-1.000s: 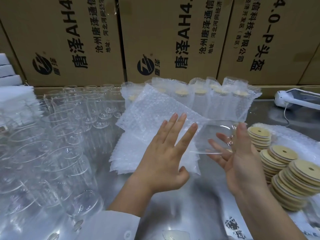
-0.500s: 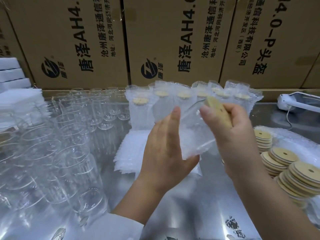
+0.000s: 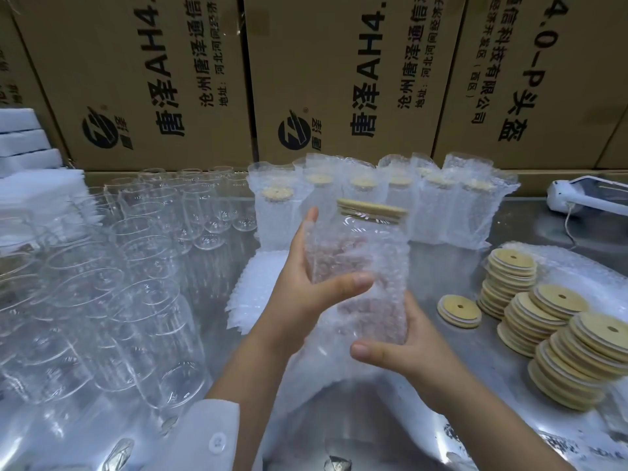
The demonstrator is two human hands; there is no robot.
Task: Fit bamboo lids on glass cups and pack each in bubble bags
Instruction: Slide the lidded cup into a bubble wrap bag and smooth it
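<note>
Both hands curl round the bubble bag (image 3: 384,263) holding the glass cup (image 3: 360,266) upright, its long axis 12 to 6 o'clock, lid (image 3: 372,208) bare at 12. Left hand (image 3: 306,290) grips mid-height from 9 o'clock, nearer the lid; right hand (image 3: 407,348) cradles the base from 5.

Cartons (image 3: 339,79), foam slabs (image 3: 23,141) and a white device (image 3: 584,198) around a metal table (image 3: 530,229)
Printed cartons line the back; the slabs are stacked far left; the corded device lies far right.
</note>
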